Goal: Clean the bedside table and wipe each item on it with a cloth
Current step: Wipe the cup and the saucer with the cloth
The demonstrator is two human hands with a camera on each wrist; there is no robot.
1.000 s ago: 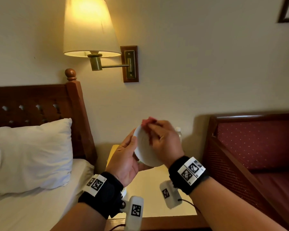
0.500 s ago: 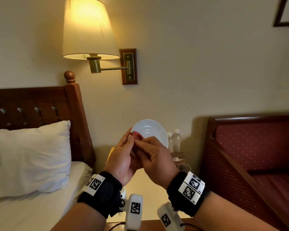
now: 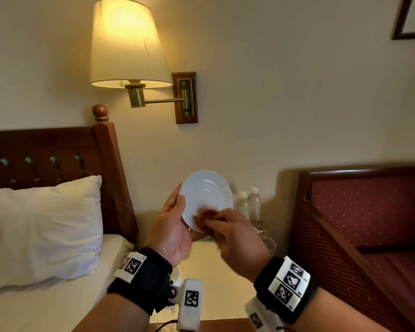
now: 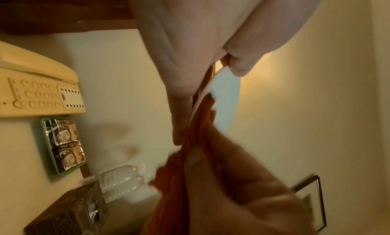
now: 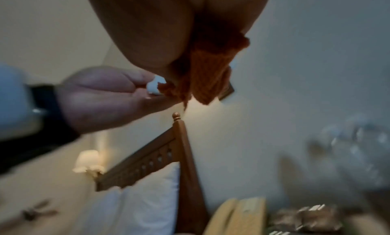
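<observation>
I hold a white saucer (image 3: pixel 206 195) up over the bedside table (image 3: pixel 209 283), its face tilted toward me. My left hand (image 3: pixel 179 212) grips its left rim, thumb on the front and fingers behind. My right hand (image 3: pixel 213 221) pinches a bunched red-orange cloth (image 3: pixel 207 213) and presses it on the saucer's lower part. In the left wrist view the cloth (image 4: pixel 175 188) lies against the edge-on saucer (image 4: pixel 225 101). The right wrist view is blurred and shows the cloth (image 5: pixel 202 68) hanging from my fingers.
Two water bottles (image 3: pixel 249 204) stand at the back of the table. A cream telephone (image 4: pixel 38 88), a small tray of sachets (image 4: pixel 63 145) and a dark patterned box (image 4: pixel 69 212) also sit there. A bed with a pillow (image 3: pixel 46 224) is left, a red armchair (image 3: pixel 357 224) right, a lit wall lamp (image 3: pixel 127 44) above.
The saucer has been turned from edge-on to face me. My right hand with the cloth has moved from the upper rim down to the lower part of the saucer.
</observation>
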